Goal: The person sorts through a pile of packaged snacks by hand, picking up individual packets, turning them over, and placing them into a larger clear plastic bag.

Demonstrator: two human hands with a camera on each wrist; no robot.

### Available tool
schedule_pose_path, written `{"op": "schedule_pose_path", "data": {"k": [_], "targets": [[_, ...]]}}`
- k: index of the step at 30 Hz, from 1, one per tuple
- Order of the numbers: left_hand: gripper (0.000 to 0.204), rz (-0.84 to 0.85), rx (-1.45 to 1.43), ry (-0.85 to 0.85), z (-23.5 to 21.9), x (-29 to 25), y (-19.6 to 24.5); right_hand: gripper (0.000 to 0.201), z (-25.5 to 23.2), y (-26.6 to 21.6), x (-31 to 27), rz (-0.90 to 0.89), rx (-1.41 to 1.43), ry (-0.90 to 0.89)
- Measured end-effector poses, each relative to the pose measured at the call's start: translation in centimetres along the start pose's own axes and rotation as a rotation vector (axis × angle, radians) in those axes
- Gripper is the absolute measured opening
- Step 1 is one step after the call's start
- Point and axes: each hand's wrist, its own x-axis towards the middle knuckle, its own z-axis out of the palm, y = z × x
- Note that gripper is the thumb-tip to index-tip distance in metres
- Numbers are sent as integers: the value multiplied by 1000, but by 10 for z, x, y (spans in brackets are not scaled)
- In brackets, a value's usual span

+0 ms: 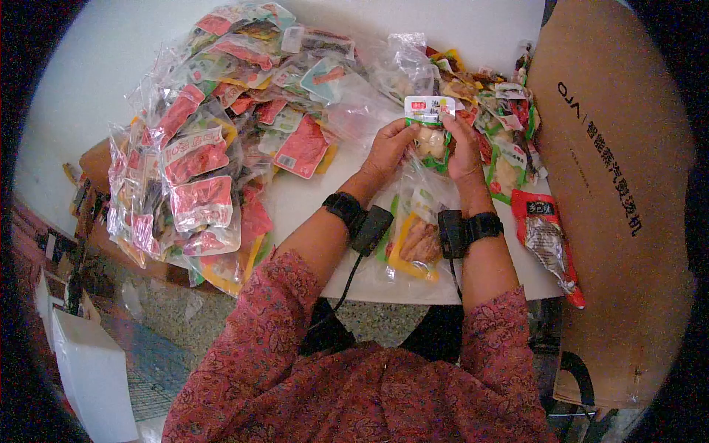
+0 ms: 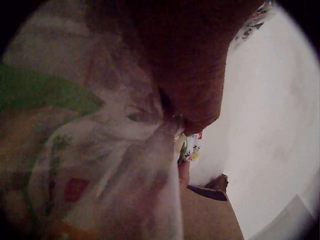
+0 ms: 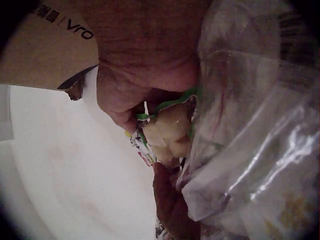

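Observation:
Both hands hold a small food packet (image 1: 430,140) over the table, its white top printed in red and its clear front showing pale pieces. My left hand (image 1: 390,153) pinches the packet's left edge, thumb on the front. On the opposite edge, my right hand (image 1: 463,151) grips it with the fingers near the printed top. The right wrist view shows the pale pieces (image 3: 170,132) between the two hands and a green border. Just below, a clear plastic bag (image 1: 402,262) contains a yellow-edged packet of brown food (image 1: 419,242). Plastic film hides much of the left wrist view.
A large heap of food packets (image 1: 199,159) in clear bags covers the table's left side. More packets (image 1: 509,118) lie at the back right. One red and silver pouch (image 1: 545,240) rests at the right edge, beside a tall cardboard box (image 1: 620,207).

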Motion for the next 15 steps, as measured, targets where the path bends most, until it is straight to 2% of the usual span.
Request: {"op": "schedule_pose_path", "data": {"k": [3,5,6,8,9,11,12,13,15], "targets": [[16,25,-46,-1,0,2,-2,34,0,5,4,-21,84,-13],[15,68,-154,33,5,2,0,36,-2,7,8,147,344,-59],[15,69,-154,32,7,0,3,36,-2,4,6,146,343,-59],[17,45,-132,74,11,-4,10,37,-2,-2,2,46,-101,-244],[17,45,-130,73,7,0,4,37,2,0,1,44,-99,-243],[21,63,-177,98,-4,13,-16,39,15,5,-1,-133,-323,-174],[21,62,-175,99,-4,15,-17,41,20,4,-3,-70,-235,-141],[21,83,-160,98,-5,16,-19,41,22,1,-6,-67,-230,-140],[21,105,-145,97,-1,15,-17,34,22,-7,-8,71,-259,-161]]}}
